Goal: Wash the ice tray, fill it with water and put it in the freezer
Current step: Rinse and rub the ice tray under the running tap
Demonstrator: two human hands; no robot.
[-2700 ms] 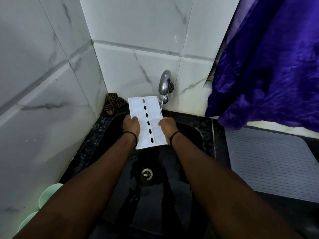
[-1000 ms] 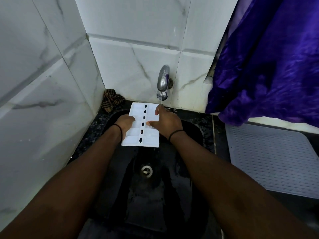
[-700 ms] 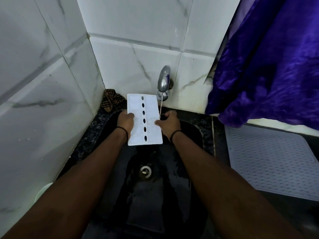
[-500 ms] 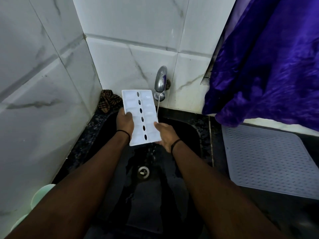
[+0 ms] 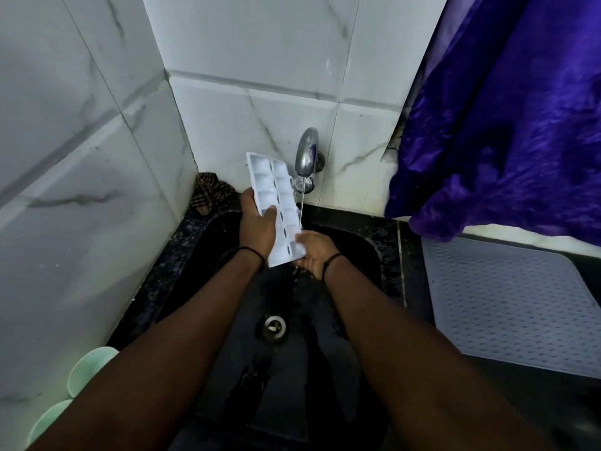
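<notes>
A purple cloth [image 5: 507, 118] fills the upper right, a black sink [image 5: 354, 252] lies at centre. Over it the white ice tray [image 5: 276, 196] tilts beside the running tap [image 5: 306, 154], left hand [image 5: 257, 227] gripping its edge, right hand [image 5: 315, 252] holding its lower corner.

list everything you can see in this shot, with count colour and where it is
white plastic ice tray: 1, white, tilted over the sink, beside the tap stream
chrome wall tap: 1, silver, back wall, running thinly
black sink basin: 1, black, centre
metal drain: 1, silver, sink floor
brown checked cloth: 1, brown, back left corner
grey dotted rubber mat: 1, grey, counter at right
purple shiny fabric: 1, purple, hanging upper right
pale green cups: 2, green, lower left
left hand: grips tray's left edge
right hand: holds tray's near right corner
</notes>
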